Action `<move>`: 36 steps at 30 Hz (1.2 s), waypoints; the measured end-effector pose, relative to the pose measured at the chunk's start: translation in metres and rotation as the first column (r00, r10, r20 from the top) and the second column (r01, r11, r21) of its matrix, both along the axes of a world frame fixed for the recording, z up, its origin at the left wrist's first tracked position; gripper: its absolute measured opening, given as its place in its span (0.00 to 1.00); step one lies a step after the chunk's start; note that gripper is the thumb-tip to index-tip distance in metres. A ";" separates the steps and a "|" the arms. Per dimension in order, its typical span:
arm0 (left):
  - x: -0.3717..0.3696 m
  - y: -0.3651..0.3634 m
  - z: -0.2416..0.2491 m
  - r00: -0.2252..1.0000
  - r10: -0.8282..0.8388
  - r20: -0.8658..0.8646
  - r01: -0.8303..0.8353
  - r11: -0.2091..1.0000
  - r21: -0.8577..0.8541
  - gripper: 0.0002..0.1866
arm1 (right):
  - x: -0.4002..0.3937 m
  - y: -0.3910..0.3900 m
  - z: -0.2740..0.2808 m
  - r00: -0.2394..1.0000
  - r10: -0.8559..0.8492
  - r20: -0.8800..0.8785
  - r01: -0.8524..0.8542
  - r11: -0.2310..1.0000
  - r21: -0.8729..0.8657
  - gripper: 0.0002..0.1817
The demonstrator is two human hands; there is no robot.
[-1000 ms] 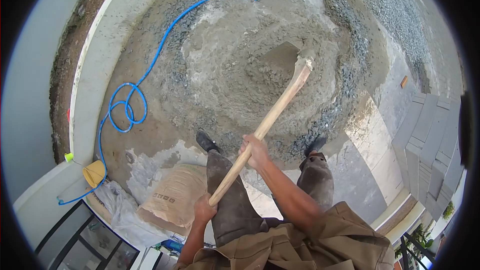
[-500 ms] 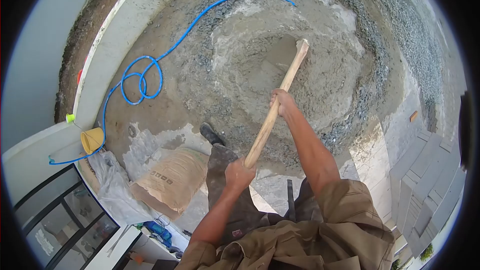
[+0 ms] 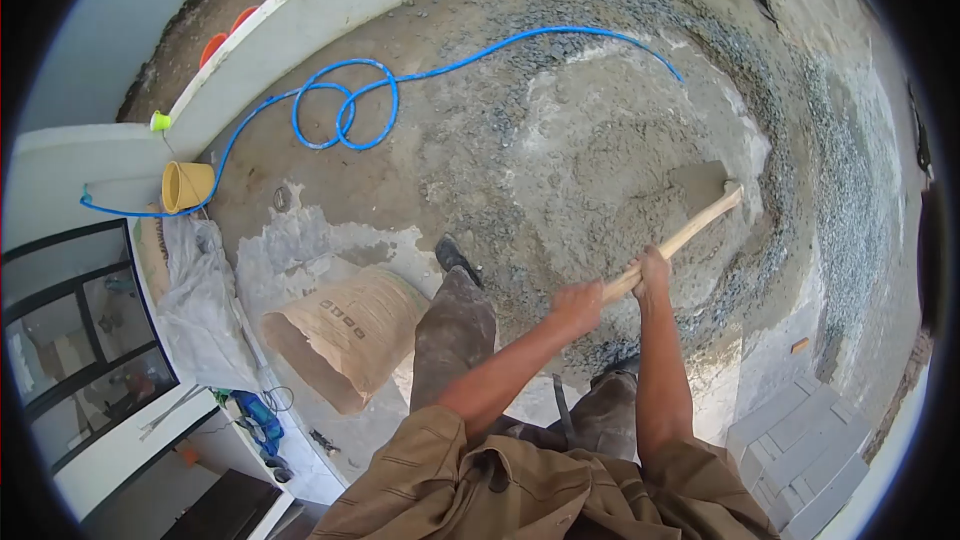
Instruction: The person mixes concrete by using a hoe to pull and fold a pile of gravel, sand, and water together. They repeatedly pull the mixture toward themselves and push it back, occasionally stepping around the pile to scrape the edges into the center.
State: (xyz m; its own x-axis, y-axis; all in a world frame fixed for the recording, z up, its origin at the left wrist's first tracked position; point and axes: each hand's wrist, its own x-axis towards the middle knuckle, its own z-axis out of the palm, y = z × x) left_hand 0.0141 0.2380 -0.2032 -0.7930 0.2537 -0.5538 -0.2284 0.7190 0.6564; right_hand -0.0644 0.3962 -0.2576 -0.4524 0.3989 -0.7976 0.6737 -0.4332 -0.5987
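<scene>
A hoe (image 3: 695, 228) with a pale wooden handle reaches out to the right, its flat grey blade resting in the wet concrete mix (image 3: 600, 180). My left hand (image 3: 578, 308) is closed around the rear end of the handle. Further up the handle, my right hand (image 3: 653, 273) grips it as well. Part of the blade is sunk in or smeared with the mix, so its full shape is hidden. Grey gravel (image 3: 790, 180) rings the mix.
A blue hose (image 3: 460, 66) loops across the ground behind the mix. A torn, opened paper sack (image 3: 350, 325) lies left of my legs. A yellow bucket (image 3: 187, 186) and plastic sheeting (image 3: 205, 290) are by the left wall. Grey slabs (image 3: 800, 445) sit at lower right.
The hoe has swung to the right and its blade now rests further right in the mix. Both hands moved with it, now closer together. My view has shifted too.
</scene>
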 end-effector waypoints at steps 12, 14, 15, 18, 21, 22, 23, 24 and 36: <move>0.035 -0.331 0.050 0.858 0.510 -0.060 -0.507 0.860 0.062 0.24 | 0.060 -0.042 0.102 0.757 0.476 0.447 -0.621 0.737 0.267 0.30; 0.069 -0.436 0.093 0.712 0.703 0.001 -0.701 0.710 -0.070 0.22 | 0.049 -0.044 0.083 0.726 0.372 0.579 -0.629 0.699 0.339 0.26; 0.104 -0.478 0.087 0.620 0.781 -0.079 -0.784 0.613 -0.095 0.22 | 0.044 -0.006 0.053 0.715 0.363 0.598 -0.594 0.766 0.246 0.19; 0.186 -0.566 0.121 0.285 0.936 -0.208 -0.957 0.267 -0.109 0.18 | 0.023 0.047 0.037 0.607 0.381 0.698 -0.600 0.795 0.088 0.16; 0.244 -0.602 0.155 0.189 0.953 -0.235 -0.977 0.158 -0.146 0.16 | 0.009 -0.063 0.079 0.121 0.167 0.979 -0.959 -0.236 0.159 0.35; 0.256 -0.605 0.162 0.151 0.967 -0.207 -0.986 0.133 -0.099 0.15 | -0.004 -0.089 0.077 0.064 0.278 0.958 -0.936 -0.316 0.154 0.34; 0.260 -0.604 0.174 0.112 0.978 -0.175 -0.993 0.106 -0.047 0.14 | -0.020 -0.100 0.055 -0.002 0.376 0.926 -0.903 -0.398 0.160 0.34; 0.263 -0.603 0.184 0.046 0.997 -0.062 -0.999 0.047 0.011 0.14 | -0.036 -0.118 0.031 -0.076 0.462 0.884 -0.861 -0.478 0.176 0.33; 0.383 -0.573 0.041 -0.313 0.395 0.863 -0.619 -0.774 0.130 0.09 | -0.257 -0.615 0.111 -0.032 0.980 0.197 -0.990 -0.058 0.128 0.10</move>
